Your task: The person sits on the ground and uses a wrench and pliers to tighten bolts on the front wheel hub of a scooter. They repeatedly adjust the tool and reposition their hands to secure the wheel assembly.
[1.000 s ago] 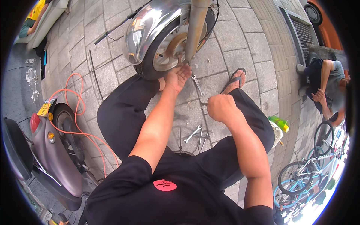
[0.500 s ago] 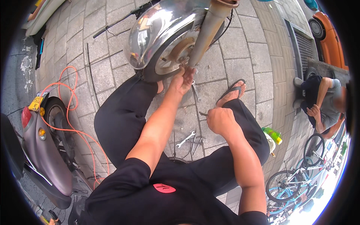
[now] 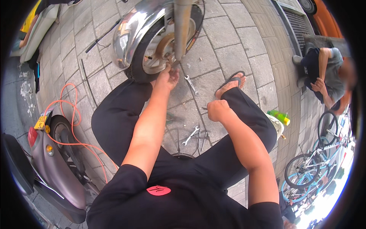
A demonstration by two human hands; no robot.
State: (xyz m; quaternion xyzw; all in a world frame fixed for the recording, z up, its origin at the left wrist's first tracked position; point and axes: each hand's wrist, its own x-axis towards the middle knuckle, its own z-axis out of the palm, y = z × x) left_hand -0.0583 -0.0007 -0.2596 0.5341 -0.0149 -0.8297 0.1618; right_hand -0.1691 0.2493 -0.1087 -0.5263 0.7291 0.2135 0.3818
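My left hand reaches up to the hub of a scooter wheel, below a chrome mudguard. Its fingers are pinched at the axle, beside the lower end of a rusty fork leg. What they grip is hidden. My right hand is closed in a fist above my right knee. A small dark tip pokes out of its left side, too little of it to name. On the paving between hub and sandalled foot lies a wrench. Another wrench rests nearer my lap, among thin metal tools.
An orange hose loops over the paving at left, beside a parked scooter. A green bottle with a yellow cap stands by my right knee. A seated person and several bicycles are at right.
The view has shifted, so wheel and fork leg appear farther left. My left hand stays at the axle. My right fist has turned, and less of the dark piece shows.
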